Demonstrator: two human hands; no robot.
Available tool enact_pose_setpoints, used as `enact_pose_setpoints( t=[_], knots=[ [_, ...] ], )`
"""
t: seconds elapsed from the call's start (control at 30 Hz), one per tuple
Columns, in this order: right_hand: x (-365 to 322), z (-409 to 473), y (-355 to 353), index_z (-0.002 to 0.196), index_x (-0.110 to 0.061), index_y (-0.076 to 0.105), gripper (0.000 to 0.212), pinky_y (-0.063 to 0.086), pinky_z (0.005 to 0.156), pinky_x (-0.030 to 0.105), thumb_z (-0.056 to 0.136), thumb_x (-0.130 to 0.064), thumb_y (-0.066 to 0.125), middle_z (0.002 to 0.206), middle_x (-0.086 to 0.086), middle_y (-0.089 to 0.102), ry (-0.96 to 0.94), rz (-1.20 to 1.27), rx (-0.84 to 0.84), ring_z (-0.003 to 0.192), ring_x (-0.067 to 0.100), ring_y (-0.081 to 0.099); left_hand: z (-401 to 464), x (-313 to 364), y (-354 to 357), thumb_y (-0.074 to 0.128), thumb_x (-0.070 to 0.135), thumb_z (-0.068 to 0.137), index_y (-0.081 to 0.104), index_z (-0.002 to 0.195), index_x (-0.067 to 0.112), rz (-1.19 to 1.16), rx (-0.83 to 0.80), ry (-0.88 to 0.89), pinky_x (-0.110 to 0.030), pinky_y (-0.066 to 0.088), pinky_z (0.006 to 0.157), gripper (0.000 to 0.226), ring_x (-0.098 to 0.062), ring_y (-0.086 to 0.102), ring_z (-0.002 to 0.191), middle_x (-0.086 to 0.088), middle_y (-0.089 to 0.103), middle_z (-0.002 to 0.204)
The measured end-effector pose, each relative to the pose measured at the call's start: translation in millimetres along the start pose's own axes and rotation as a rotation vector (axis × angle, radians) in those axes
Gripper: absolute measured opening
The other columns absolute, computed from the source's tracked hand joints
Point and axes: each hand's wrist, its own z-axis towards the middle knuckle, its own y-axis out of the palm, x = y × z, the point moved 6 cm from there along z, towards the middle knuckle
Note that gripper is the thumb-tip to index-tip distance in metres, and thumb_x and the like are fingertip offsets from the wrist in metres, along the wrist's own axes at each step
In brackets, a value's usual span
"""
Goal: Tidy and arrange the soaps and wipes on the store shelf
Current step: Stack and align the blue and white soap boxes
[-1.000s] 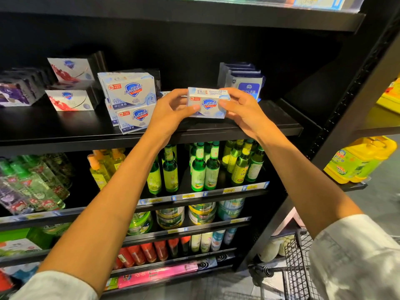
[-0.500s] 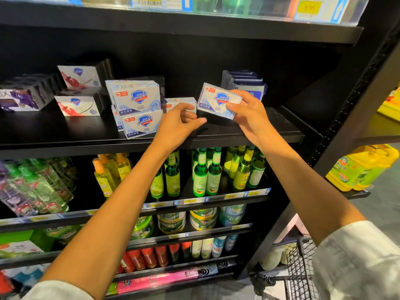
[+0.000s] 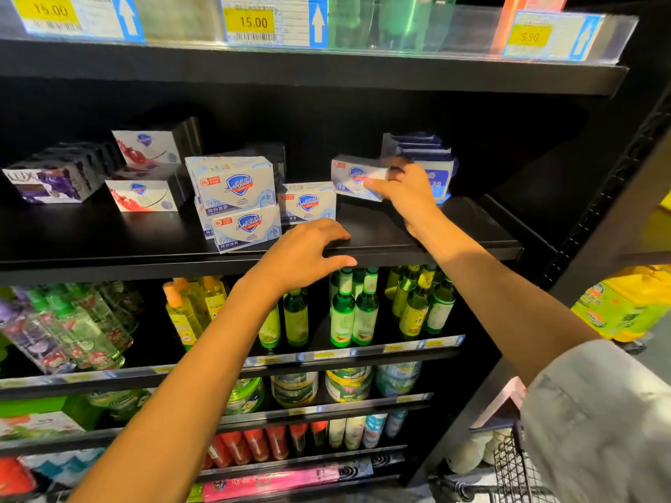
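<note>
My right hand (image 3: pixel 403 190) grips a white Safeguard soap box (image 3: pixel 352 176), held above the black shelf (image 3: pixel 417 234) in front of a stack of blue wipes packs (image 3: pixel 417 150). My left hand (image 3: pixel 308 252) rests on the shelf's front edge with relaxed fingers and holds nothing. Another white Safeguard box (image 3: pixel 308 203) stands on the shelf just left of the held one. A stack of white Safeguard boxes (image 3: pixel 236 197) stands further left. Red-and-white soap boxes (image 3: pixel 145 176) and purple Lux boxes (image 3: pixel 47 183) fill the left end.
The shelf above carries price tags (image 3: pixel 250 23). Green and yellow bottles (image 3: pixel 356 310) line the shelf below, with jars and tubes lower down. Yellow detergent jugs (image 3: pixel 624 306) stand on the unit to the right. A wire cart (image 3: pixel 508 470) sits at the bottom right.
My left hand let go of the soap box and dropped to the shelf edge. My right hand carried the box deeper and rightward toward the wipes packs. The view tilted upward.
</note>
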Motion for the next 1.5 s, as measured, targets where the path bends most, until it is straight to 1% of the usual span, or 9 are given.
enact_pose_setpoints(
  t=[0.13,0.3,0.43,0.57,0.73,1.03,1.17,1.3,1.5],
  knots=[
    [13,21,21,0.106,-0.007,0.067,0.041,0.061,0.086,0.04,0.08,-0.03,0.089,0.102,0.009,0.074,0.047,-0.202,-0.031,0.089,0.018,0.07,4,-2,-2,0.062,0.062,0.094,0.059,0.141,0.021,0.077,-0.047,0.036,-0.041,0.05,0.104,0.062,-0.016,0.057,0.125,0.004,0.06,0.139],
    [31,56,37,0.124,0.001,0.063,0.039,0.04,0.053,0.005,0.092,-0.014,0.077,0.107,0.012,0.061,0.119,-0.392,-0.032,0.098,0.023,0.059,3,-6,-3,0.06,0.065,0.093,0.059,0.144,0.021,0.066,-0.028,0.061,-0.034,0.046,0.108,0.067,-0.014,0.054,0.13,0.005,0.059,0.143],
    [25,85,52,0.14,-0.01,0.056,0.062,0.043,0.098,0.025,0.095,-0.048,0.071,0.135,0.011,0.062,0.063,-0.519,-0.023,0.124,0.027,0.058,2,-10,0,0.062,0.066,0.092,0.06,0.144,0.024,0.039,0.007,0.046,-0.03,0.043,0.11,0.067,-0.01,0.052,0.132,0.008,0.058,0.145],
    [30,101,70,0.136,-0.01,0.06,0.057,0.049,0.108,0.036,0.088,-0.033,0.082,0.137,0.012,0.065,0.04,-0.47,-0.076,0.127,0.029,0.061,4,-14,0,0.062,0.068,0.09,0.062,0.143,0.023,0.022,0.012,0.043,-0.031,0.043,0.113,0.069,-0.009,0.052,0.133,0.008,0.059,0.144],
    [37,127,88,0.12,-0.009,0.06,0.044,0.05,0.107,0.043,0.083,-0.009,0.085,0.132,0.02,0.066,0.031,-0.345,-0.049,0.126,0.033,0.062,5,-19,2,0.059,0.074,0.086,0.063,0.141,0.022,0.012,0.016,0.023,-0.035,0.043,0.115,0.076,-0.011,0.052,0.135,0.007,0.059,0.145],
    [43,152,91,0.13,-0.001,0.06,0.054,0.045,0.095,0.019,0.083,-0.006,0.085,0.136,0.014,0.065,0.084,-0.237,0.02,0.128,0.024,0.06,4,-18,-1,0.061,0.072,0.085,0.067,0.137,0.021,0.041,0.044,0.044,-0.034,0.046,0.111,0.073,-0.012,0.057,0.131,0.007,0.063,0.142],
    [45,164,92,0.099,-0.017,0.063,0.034,0.048,0.103,0.028,0.079,-0.005,0.088,0.132,0.017,0.066,0.076,-0.223,0.052,0.128,0.028,0.061,5,-19,1,0.061,0.072,0.086,0.066,0.138,0.023,0.057,0.04,0.044,-0.033,0.046,0.112,0.072,-0.013,0.056,0.132,0.007,0.061,0.144],
    [49,171,91,0.126,-0.003,0.063,0.048,0.046,0.105,0.027,0.083,-0.01,0.085,0.133,0.013,0.066,0.085,-0.259,0.064,0.127,0.024,0.06,5,-21,2,0.054,0.076,0.084,0.065,0.139,0.025,0.063,0.034,0.033,-0.035,0.048,0.111,0.076,-0.013,0.056,0.133,0.008,0.06,0.146],
    [52,174,90,0.125,0.002,0.062,0.051,0.046,0.107,0.031,0.081,-0.006,0.086,0.131,0.017,0.067,0.102,-0.244,0.068,0.128,0.029,0.061,4,-20,2,0.054,0.075,0.086,0.068,0.136,0.022,0.056,0.045,0.055,-0.037,0.05,0.108,0.074,-0.014,0.059,0.13,0.006,0.063,0.142]
  ],
)
